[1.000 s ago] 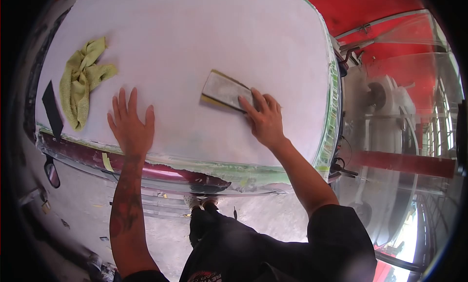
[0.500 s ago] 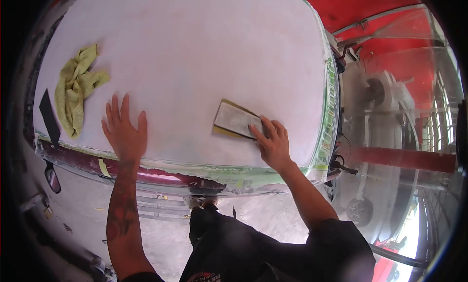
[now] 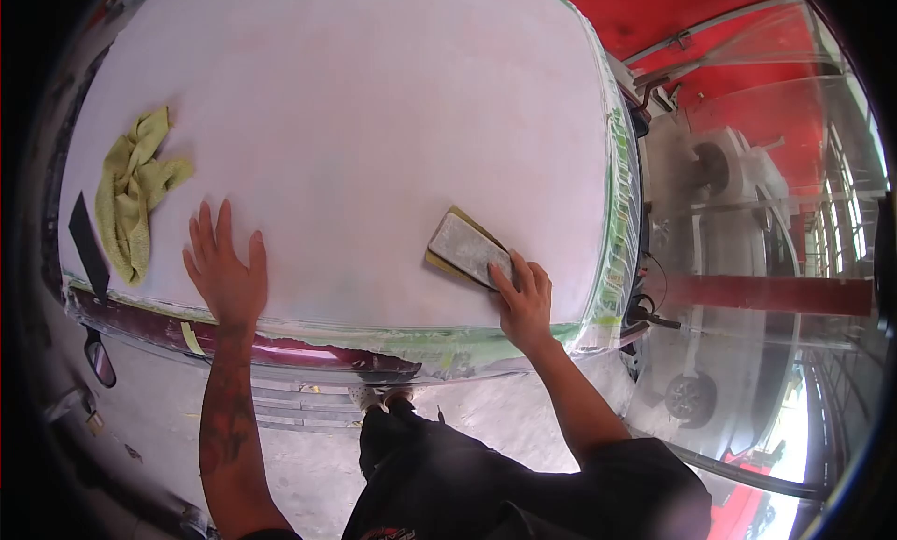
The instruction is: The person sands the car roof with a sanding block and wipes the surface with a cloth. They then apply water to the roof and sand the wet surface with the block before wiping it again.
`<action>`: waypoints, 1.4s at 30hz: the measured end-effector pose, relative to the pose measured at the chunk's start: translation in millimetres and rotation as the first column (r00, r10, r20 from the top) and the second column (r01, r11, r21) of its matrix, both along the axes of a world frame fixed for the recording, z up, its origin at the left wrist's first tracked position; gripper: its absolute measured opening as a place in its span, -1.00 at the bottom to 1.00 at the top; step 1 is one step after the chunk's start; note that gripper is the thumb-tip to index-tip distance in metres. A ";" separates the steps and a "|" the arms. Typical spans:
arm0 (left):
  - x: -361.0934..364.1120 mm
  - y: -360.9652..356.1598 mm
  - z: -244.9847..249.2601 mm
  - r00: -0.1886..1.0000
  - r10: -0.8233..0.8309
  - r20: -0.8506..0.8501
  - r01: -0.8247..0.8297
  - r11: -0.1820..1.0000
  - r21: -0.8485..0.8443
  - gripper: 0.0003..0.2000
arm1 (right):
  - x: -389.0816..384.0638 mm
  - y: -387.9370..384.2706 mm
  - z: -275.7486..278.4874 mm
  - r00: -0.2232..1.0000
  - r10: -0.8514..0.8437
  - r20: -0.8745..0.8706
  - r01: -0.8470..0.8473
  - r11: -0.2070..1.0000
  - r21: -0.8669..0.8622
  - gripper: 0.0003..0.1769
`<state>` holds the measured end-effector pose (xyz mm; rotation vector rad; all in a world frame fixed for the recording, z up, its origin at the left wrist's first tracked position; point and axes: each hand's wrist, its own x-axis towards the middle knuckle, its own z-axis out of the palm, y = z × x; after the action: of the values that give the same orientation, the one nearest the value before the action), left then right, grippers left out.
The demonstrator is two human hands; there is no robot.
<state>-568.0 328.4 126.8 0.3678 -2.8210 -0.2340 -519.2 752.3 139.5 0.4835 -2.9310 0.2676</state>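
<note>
A wide, pale pinkish-white vehicle panel (image 3: 346, 129) stretches out before me. My left hand (image 3: 227, 269) rests flat on it near the front edge, fingers spread, with nothing in it. Towards the right, my right hand (image 3: 525, 302) grips the near end of a grey sanding block (image 3: 470, 248), which lies against the panel. Yellowish-brown sandpaper (image 3: 455, 267) sticks out from under the block. Left of my left hand lies a crumpled yellow-green cloth (image 3: 131, 199). Beside the cloth is a thin dark strip (image 3: 89, 246).
Green masking tape (image 3: 612, 232) borders the panel's right and front edges. Below the front edge runs a maroon painted strip (image 3: 280, 344). A side mirror (image 3: 100, 361) juts out at lower left. Clear plastic sheeting (image 3: 738, 222) hangs at right, with a pale car behind it.
The sanding block and my right hand have shifted slightly right relative to the panel. My left hand stays flat in about the same place. The whole view has tilted a little.
</note>
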 end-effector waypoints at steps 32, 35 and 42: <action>-0.6 -1.5 -4.8 0.998 -0.021 -0.057 0.019 1.000 -0.018 -0.41 | -13.1 -8.0 -0.1 0.990 -0.121 -0.072 0.121 0.993 -0.002 -0.34; -0.3 0.2 -3.5 0.999 -0.010 -0.041 0.009 1.000 -0.019 -0.42 | 15.5 -3.1 5.0 0.999 -0.033 -0.008 0.033 0.999 0.038 -0.32; 1.5 -0.3 -5.1 0.999 -0.005 -0.037 0.004 1.000 -0.016 -0.41 | -229.4 6.1 18.7 0.964 -0.240 -0.114 0.246 0.968 0.044 -0.51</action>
<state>-566.5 328.1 121.7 0.3503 -2.7858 -0.2163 -748.7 758.3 158.3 0.1366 -2.8597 0.1215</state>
